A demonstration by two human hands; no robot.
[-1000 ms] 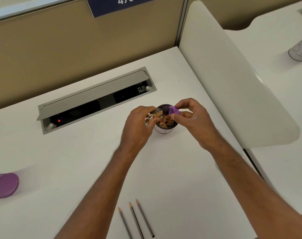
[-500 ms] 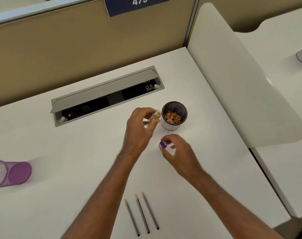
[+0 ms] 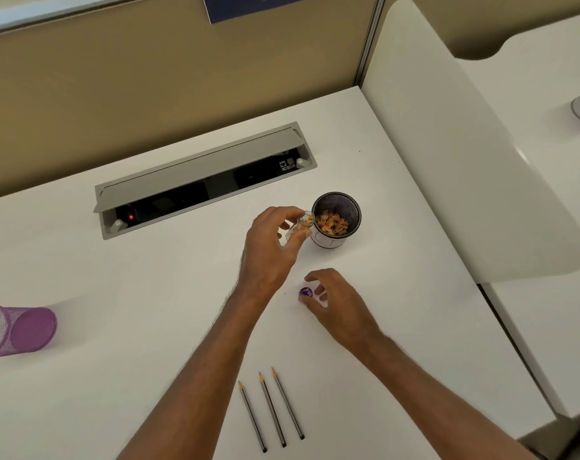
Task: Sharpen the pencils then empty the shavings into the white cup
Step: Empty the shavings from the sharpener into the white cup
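White desk [image 3: 149, 310] under a beige partition is where we are working, with a grey cable hatch [image 3: 202, 180] set into it beyond our hands. A second ago our right hand [image 3: 338, 303] was up at the cup, pinching the small purple sharpener top [image 3: 305, 292]; now that piece lies on the desk, the fingers loosely curled just beside it, and we cannot tell whether they touch it. We judge that this frees the container for tipping. Our left hand [image 3: 268, 250] pinches the small clear shavings container [image 3: 303, 224], tilted, its long axis running up and right, its open mouth at the rim of the white mesh-lined cup [image 3: 336, 217], which already holds orange shavings. Three sharpened dark pencils [image 3: 272, 410] lie near us, side by side, tips pointing away. A purple mesh cup [image 3: 16, 330] lies on its side, far left.
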